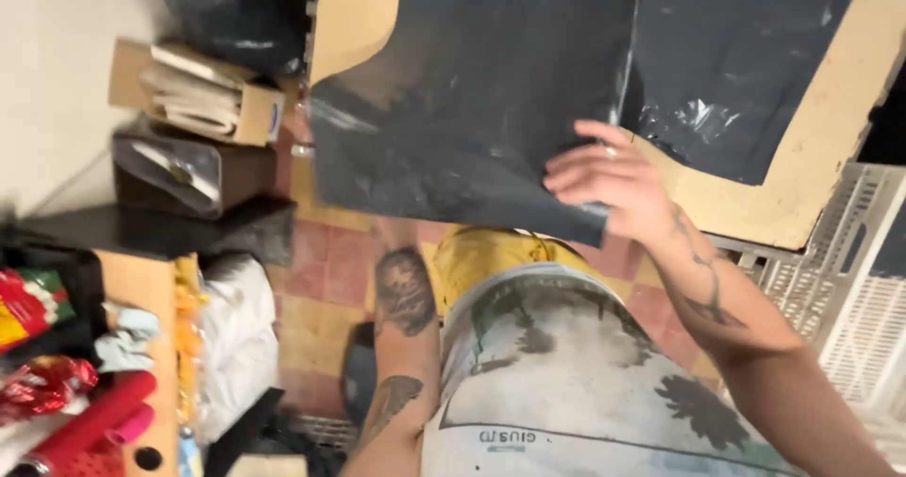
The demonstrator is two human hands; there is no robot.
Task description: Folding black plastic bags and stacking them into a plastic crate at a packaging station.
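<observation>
A large dark grey flexible sheet (pixel 453 128) is held up in front of me, over a tan board (pixel 812 147) that carries another dark, shiny sheet (pixel 746 52). My right hand (pixel 609 189) grips the lower right edge of the grey sheet, fingers on top and curled over it. My tattooed left forearm (pixel 404 293) reaches up under the sheet's lower edge, which hides the left hand. My pale printed shirt (pixel 566 373) fills the bottom middle.
The floor has red and yellow tiles (pixel 326 279). At the left are an open cardboard box of papers (pixel 203 90), a dark box (pixel 179 170), a wooden table edge (pixel 142 298) with red items (pixel 57 383) and a white bag (pixel 236 335). White plastic crates (pixel 859 279) stand at the right.
</observation>
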